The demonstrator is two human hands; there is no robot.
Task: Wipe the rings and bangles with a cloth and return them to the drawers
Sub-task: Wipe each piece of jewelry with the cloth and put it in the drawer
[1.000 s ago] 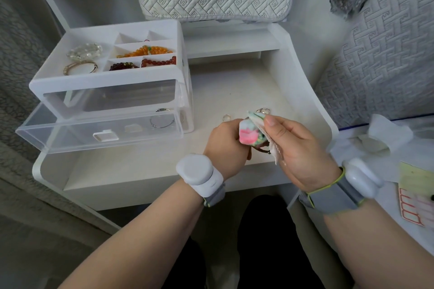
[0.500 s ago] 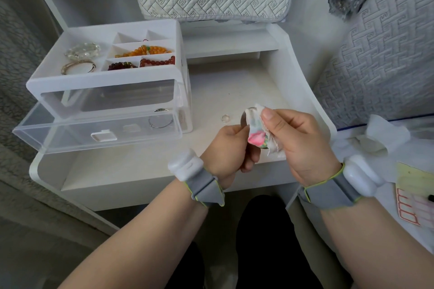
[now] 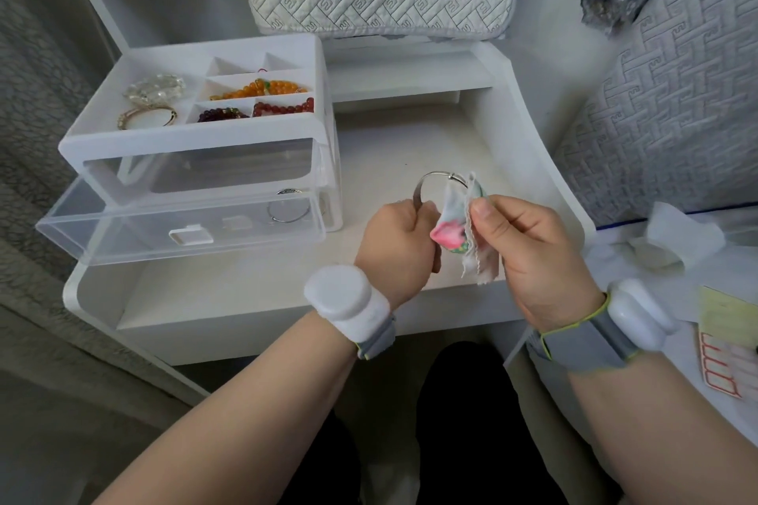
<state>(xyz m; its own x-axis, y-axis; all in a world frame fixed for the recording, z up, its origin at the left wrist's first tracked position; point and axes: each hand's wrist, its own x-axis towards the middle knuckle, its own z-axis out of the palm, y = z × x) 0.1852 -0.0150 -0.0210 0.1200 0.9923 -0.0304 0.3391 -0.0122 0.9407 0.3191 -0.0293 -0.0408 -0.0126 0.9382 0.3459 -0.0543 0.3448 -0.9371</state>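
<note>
Now the thin silver metal bangle (image 3: 418,196) sticks up in plain sight; before, the small white cloth with a pink flower (image 3: 453,226) hid most of it. Left hand (image 3: 400,248) fingers grip its lower left part. Right hand (image 3: 531,252) fingers pinch the cloth around its right side. Both are just right of the white plastic drawer box (image 3: 192,146), whose clear bottom drawer (image 3: 123,235) stands open.
</note>
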